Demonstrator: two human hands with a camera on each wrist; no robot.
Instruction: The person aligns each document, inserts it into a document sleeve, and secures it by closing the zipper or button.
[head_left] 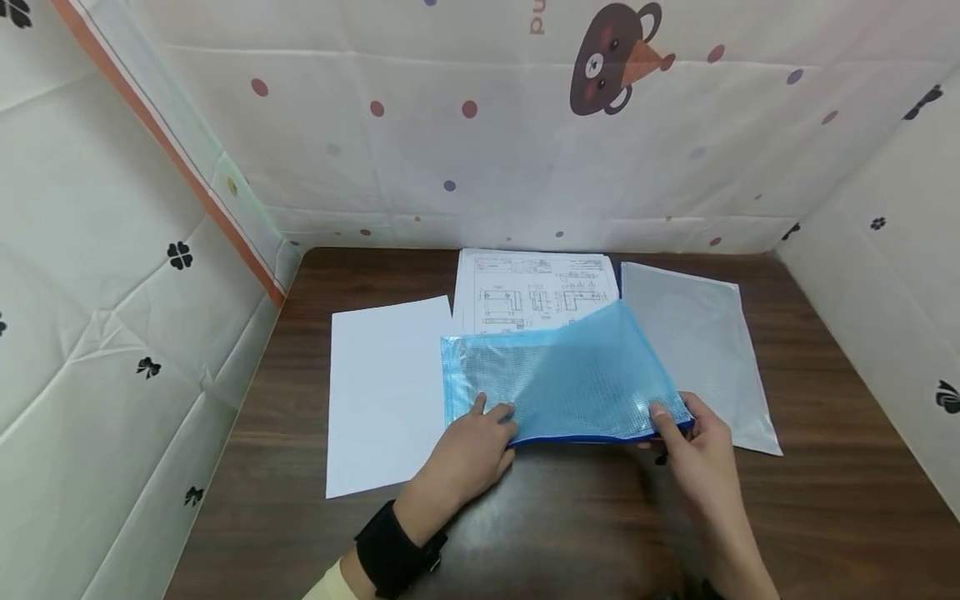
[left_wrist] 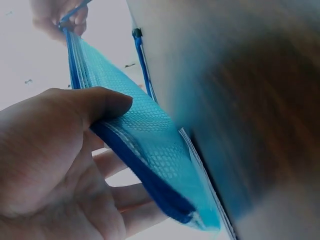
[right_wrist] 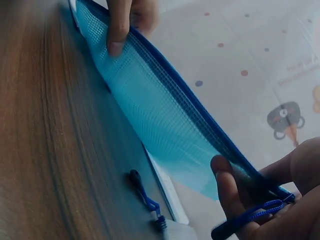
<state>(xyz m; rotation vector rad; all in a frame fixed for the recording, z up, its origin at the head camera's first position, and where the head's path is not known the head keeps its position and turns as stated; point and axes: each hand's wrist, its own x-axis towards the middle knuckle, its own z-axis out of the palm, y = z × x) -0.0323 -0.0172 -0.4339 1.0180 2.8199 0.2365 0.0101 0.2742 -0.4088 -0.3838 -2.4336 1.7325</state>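
Observation:
A translucent blue mesh zip pouch (head_left: 555,375) is tilted over the middle of the table, its dark blue zipper edge facing me. My left hand (head_left: 468,450) grips that edge toward its left end, thumb on the mesh and fingers behind, as the left wrist view shows. At the right corner, my right hand (head_left: 701,450) pinches the same edge between thumb and fingers. A blue cord zip pull (right_wrist: 245,217) hangs by the right fingers. In the left wrist view the zipper edge (left_wrist: 142,172) runs across in front of the left fingers.
Left of the pouch lies a blank white sheet (head_left: 386,400). Printed sheets with technical drawings (head_left: 540,292) lie behind, partly covered by the pouch. A pale grey pouch (head_left: 690,358) is at the right, with another blue-corded pull (right_wrist: 145,195) near the table surface. Patterned cloth (head_left: 510,192) stands behind the table.

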